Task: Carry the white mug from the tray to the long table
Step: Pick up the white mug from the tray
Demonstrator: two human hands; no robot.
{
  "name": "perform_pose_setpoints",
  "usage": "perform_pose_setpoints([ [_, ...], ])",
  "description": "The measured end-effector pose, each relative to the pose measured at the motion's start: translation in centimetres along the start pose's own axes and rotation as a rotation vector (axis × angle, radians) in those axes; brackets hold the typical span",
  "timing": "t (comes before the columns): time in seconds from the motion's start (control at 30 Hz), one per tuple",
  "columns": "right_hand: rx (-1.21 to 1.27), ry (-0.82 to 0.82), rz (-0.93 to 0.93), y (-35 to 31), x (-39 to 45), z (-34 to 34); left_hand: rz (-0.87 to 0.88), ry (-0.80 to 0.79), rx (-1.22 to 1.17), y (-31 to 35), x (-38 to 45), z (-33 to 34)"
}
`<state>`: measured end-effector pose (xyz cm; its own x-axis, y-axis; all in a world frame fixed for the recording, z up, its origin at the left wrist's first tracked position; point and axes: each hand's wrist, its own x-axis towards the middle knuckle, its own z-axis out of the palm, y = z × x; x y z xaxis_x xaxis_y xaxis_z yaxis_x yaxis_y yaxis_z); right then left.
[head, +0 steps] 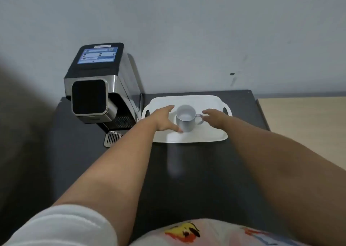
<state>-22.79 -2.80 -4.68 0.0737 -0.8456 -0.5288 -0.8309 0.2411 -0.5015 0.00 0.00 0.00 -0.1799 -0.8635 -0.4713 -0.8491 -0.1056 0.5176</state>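
Observation:
A white mug [185,118] stands upright in the middle of a white tray [196,136], its handle pointing right. My left hand [164,119] reaches in from the left with fingers spread; its thumb touches the mug's lower left side. On the other side, my right hand [215,117] is open, its fingertips at the handle without closing on it. The mug rests on the tray.
The tray lies on a dark cabinet top [187,171] against a grey wall. A steel and black coffee machine [99,88] with a drip grate [112,138] stands to the tray's left. A light wooden surface [309,126] adjoins on the right.

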Motion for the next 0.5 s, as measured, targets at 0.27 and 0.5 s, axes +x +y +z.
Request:
perform_pose_setpoints([
  [0.27,0.366,-0.004,0.019,-0.8,0.6,1.8,0.008,0.036,-0.202,-0.4,2.9,2.1],
  [0.5,0.375,-0.003,0.066,-0.8,2.0,2.7,-0.014,0.121,-0.355,-0.2,4.9,3.7],
])
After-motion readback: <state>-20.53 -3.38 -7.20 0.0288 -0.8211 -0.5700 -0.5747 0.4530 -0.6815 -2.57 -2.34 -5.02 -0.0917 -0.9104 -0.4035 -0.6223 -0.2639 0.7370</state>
